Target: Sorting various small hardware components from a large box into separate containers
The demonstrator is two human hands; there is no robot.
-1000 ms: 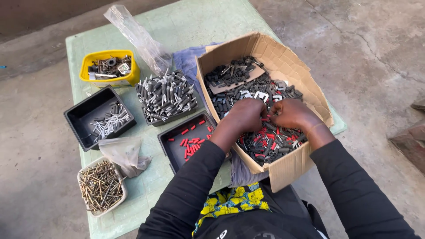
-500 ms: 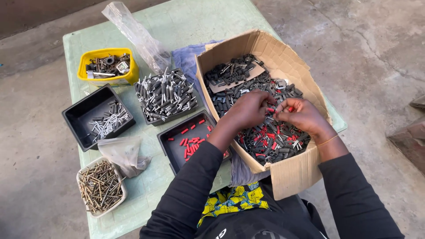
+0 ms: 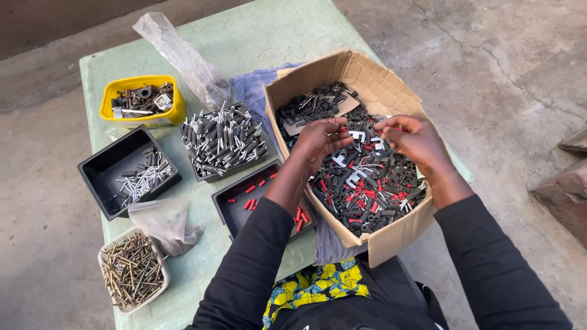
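Observation:
A cardboard box (image 3: 400, 235) stands at the table's right edge, filled with small black, red and white plastic parts (image 3: 367, 183). Both my hands are raised a little above that pile. My left hand (image 3: 321, 139) has its fingers curled around a few small pieces, a red one showing at the fingertips. My right hand (image 3: 416, 137) is beside it, fingers bent, pinching a small red part near the thumb. The hands are a short gap apart over the middle of the box.
On the green table (image 3: 269, 36) lie a black tray with red pieces (image 3: 235, 205), a tray of grey-and-black parts (image 3: 223, 140), a black tray with metal pins (image 3: 131, 171), a yellow tub (image 3: 143, 101), a white tub of nails (image 3: 131, 278), plastic bags and a blue cloth.
Both hands have lifted out of the pile and moved toward the box's middle, and they have drawn slightly apart.

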